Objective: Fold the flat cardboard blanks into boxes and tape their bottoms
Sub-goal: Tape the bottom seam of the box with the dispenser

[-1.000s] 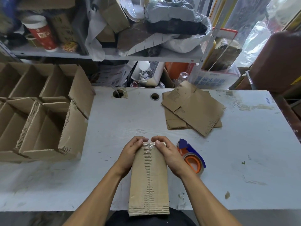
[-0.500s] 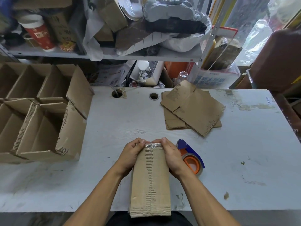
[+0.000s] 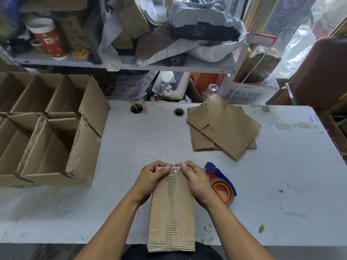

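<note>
Cardboard dominates the head view: a folded box (image 3: 171, 212) lies with its taped bottom upward on the near edge of the white bench (image 3: 281, 184), its near end reaching past the bench edge toward the person. Clear tape runs along the centre seam and wraps over the far end. The left hand (image 3: 150, 179) curls around the far left corner of the box, thumb pressing on the tape at the top edge; the right hand (image 3: 195, 178) grips the far right corner the same way, its thumb nearly meeting the other at the seam. Just beside the right hand, touching or almost touching its wrist side, a tape dispenser (image 3: 221, 184) with a blue handle and an orange core rests on the bench. Farther back and to the right, a loose pile of flat blanks (image 3: 223, 126) lies fanned out near two round cable holes. At the left edge stand several finished boxes (image 3: 47, 132), open tops up, packed against each other in rows. Behind the bench, a cluttered shelf (image 3: 169, 65) holds bags and a red cup (image 3: 47, 39).
</note>
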